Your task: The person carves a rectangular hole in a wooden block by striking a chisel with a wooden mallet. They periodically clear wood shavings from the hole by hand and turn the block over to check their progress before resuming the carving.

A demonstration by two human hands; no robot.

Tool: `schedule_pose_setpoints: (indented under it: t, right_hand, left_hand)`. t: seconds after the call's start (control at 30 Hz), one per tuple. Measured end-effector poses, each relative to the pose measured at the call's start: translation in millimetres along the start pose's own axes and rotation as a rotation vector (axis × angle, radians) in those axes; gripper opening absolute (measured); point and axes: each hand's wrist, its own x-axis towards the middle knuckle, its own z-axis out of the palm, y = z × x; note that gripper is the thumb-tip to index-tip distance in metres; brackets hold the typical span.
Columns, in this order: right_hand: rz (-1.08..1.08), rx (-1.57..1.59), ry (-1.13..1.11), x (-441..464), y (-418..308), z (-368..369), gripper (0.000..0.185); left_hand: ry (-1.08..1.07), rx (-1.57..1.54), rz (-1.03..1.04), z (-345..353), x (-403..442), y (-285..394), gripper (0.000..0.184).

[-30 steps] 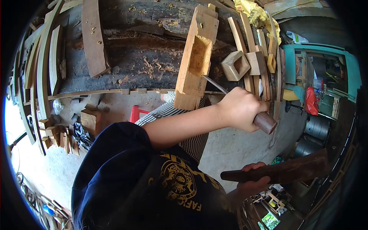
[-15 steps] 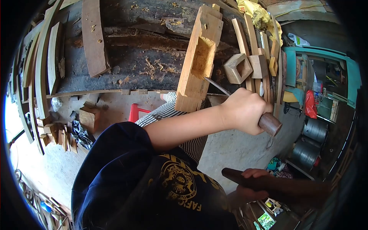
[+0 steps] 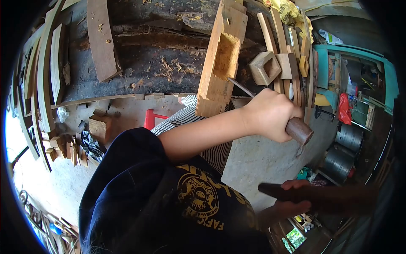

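My left hand (image 3: 274, 114) is wrapped round the dark wooden handle of a chisel (image 3: 299, 130). The chisel's metal blade slants up and left, its tip at the near end of a rectangular hollow cut in a light wooden block (image 3: 213, 95). That block lies on the workbench, its near end jutting past the bench edge. Lower right, in shadow, my right hand (image 3: 294, 207) is closed around a dark wooden mallet (image 3: 334, 199), held apart from the chisel. The mallet's far end is dim and hard to make out.
Wood shavings litter the dark workbench (image 3: 148, 82). A brown board (image 3: 101, 42) lies across it, and a hollowed block (image 3: 265, 68) and several strips sit right of the work. Below are a red stool (image 3: 149, 118) and wood offcuts (image 3: 100, 126). Metal drums (image 3: 349, 137) stand at right.
My right hand and the mallet have shifted right and slightly up in view. The chisel remains in my left hand, its tip still at the hollow's near end. The view has shifted slightly.
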Motion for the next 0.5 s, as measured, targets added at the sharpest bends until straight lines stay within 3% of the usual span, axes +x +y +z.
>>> schedule_pose_setpoints:
  t: [0.07,0.13,0.17,0.23,0.27,0.3,0.37,0.43,0.47,0.5]
  right_hand:
    - [-0.064,0.104,0.001,-3,-2,20,0.058]
    - [0.230,-0.294,-0.195,-10,-3,29,0.040]
    - [0.227,-0.292,-0.193,-9,-4,26,0.040]
    - [0.091,-0.260,-0.193,-5,-4,16,0.043]
    - [0.040,-0.101,-0.052,-13,4,9,0.043]
    - [0.041,-0.102,-0.049,-13,5,12,0.043]
    - [-0.125,0.228,0.047,-13,7,19,0.039]
    - [-0.103,-0.728,-0.244,-11,-5,17,0.042]
    - [0.294,-0.425,-0.167,-23,-6,28,0.038]
    - [0.295,-0.426,-0.159,-23,-12,27,0.038]
  left_hand:
    - [0.023,0.018,0.011,2,1,-1,0.017]
    - [-0.001,0.039,0.017,7,1,-3,0.017]
    - [-0.022,0.062,0.019,8,1,-3,0.018]
    - [-0.011,0.082,0.010,7,1,-2,0.018]
    - [-0.014,0.087,0.003,9,0,0,0.018]
    - [-0.017,0.085,0.004,11,-1,-1,0.018]
    - [0.005,0.084,0.032,16,-1,-4,0.018]
    - [-0.011,0.095,0.035,19,-2,-5,0.018]
    - [-0.033,0.102,0.033,21,-4,-5,0.018]
    - [-0.037,0.099,0.039,24,-6,-4,0.018]
